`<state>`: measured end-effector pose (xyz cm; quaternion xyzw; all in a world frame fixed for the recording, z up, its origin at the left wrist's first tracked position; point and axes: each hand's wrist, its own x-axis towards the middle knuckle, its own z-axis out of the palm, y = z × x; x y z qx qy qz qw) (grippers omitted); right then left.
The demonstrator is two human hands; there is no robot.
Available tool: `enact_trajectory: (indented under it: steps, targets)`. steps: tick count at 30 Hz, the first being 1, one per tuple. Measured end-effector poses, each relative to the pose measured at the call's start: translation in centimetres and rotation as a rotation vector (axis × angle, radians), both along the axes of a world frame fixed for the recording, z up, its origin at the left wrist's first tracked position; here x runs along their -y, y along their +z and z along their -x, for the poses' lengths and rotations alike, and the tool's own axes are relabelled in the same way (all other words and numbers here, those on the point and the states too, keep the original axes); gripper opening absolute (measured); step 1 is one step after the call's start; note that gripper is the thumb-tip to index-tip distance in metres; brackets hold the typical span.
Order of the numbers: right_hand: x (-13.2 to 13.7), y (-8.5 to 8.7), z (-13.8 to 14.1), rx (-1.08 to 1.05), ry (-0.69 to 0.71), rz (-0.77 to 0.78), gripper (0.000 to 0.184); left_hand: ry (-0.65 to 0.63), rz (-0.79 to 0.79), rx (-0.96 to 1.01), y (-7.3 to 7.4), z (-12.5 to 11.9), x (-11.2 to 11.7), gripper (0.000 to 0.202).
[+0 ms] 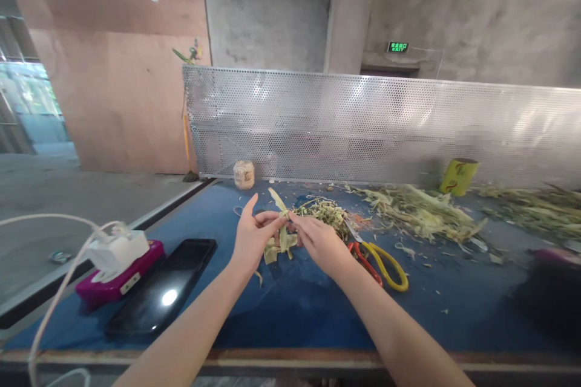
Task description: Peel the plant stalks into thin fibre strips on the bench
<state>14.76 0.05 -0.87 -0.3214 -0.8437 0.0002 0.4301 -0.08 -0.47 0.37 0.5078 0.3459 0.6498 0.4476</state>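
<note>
Both of my hands meet above the middle of the blue table, pinching a strip of pale green dried husk [277, 198]. My left hand [251, 234] has its thumb and fingers closed on the strip, with one digit raised. From the other side my right hand [319, 240] grips the same piece, its fingertips partly hidden. Below them hang or lie more husk pieces [271, 252]; which of these are joined to the strip I cannot tell. Just right of my right hand are scissors [390, 266] with red and yellow handles, beside a pile of shredded husk [329, 211].
A black phone [167, 284] and a magenta power strip [131, 275] with a white charger and cable lie left. A twine spool [244, 175] stands behind, before a perforated metal panel [308, 121]. Long husks [417, 211] and a yellow-green can [459, 176] are at right.
</note>
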Motion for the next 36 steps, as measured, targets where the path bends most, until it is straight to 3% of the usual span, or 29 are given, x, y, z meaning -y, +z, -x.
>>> enact_trajectory:
  steps: [7,16,20,28,32,36]
  targets:
    - [0.0,0.1,-0.1,0.040,-0.104,-0.084,0.024,-0.022,0.026,0.003,0.1,-0.1,0.1,0.091]
    - [0.1,0.6,-1.0,0.248,-0.072,-0.128,0.021,-0.096,0.083,-0.008,0.0,0.0,-0.1,0.088]
    - [0.1,0.8,-1.2,0.176,-0.022,-0.097,0.020,-0.128,0.111,-0.027,0.3,0.0,0.3,0.086]
    - [0.1,1.4,-1.1,-0.178,-0.033,0.014,0.012,-0.168,0.107,0.019,0.0,0.2,-0.3,0.076]
    - [0.0,1.4,-1.1,-0.218,0.021,0.102,0.009,-0.183,0.079,-0.053,0.1,0.1,-0.2,0.070]
    - [0.2,1.4,-0.9,-0.107,0.029,0.170,0.010,-0.222,0.050,-0.064,0.0,0.1,-0.1,0.071]
